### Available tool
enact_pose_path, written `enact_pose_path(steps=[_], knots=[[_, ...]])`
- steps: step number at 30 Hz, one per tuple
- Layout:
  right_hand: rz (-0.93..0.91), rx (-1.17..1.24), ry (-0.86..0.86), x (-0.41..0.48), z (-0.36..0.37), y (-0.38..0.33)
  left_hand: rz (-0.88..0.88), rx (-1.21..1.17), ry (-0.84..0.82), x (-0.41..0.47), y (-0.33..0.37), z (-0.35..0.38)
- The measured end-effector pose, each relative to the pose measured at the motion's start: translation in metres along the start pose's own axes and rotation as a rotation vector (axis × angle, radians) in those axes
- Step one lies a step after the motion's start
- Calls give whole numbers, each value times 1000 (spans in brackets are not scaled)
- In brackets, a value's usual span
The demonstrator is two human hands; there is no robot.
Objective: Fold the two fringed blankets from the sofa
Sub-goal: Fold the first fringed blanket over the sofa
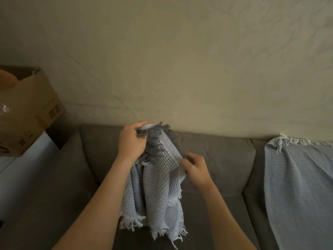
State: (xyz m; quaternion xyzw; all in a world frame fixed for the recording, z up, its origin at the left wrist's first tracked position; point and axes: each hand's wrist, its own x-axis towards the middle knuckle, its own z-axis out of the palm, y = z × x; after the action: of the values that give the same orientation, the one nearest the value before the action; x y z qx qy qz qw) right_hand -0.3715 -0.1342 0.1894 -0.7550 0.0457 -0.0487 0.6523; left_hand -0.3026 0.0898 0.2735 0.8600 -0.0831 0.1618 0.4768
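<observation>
A grey-and-white waffle-weave blanket (155,188) with fringed ends hangs bunched in the air above the sofa seat. My left hand (131,141) grips its upper end, where dark grey fringe sticks out. My right hand (195,168) pinches the blanket's edge lower down and to the right. White fringe dangles at the bottom of the bunch. A second, pale blue blanket (299,192) with a white fringe lies draped over the sofa back and seat at the right.
The grey sofa (216,159) runs across the view below a beige wall. At the left, past the sofa arm, a cardboard box (36,112) rests on a white surface (27,168), with a clear plastic-wrapped object in front of it.
</observation>
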Motion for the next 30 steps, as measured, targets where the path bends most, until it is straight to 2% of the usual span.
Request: enact_pose_path(steps=[7,12,19,21,26,30], knots=[[75,-213,-255,10,1,5,14,8,-68,5,4,7],[58,-335,-285,20,5,13,3,-9,-103,8,7,10],[149,-557,-536,30,-7,32,5,-26,-64,17,5,4],[152,-624,-558,30,-12,39,7,-16,-57,18,3,4],[149,-642,-468,31,-20,51,-52,59,20,20,-2,9],[38,-588,-53,30,-34,38,-158,168,155,23,-3,12]])
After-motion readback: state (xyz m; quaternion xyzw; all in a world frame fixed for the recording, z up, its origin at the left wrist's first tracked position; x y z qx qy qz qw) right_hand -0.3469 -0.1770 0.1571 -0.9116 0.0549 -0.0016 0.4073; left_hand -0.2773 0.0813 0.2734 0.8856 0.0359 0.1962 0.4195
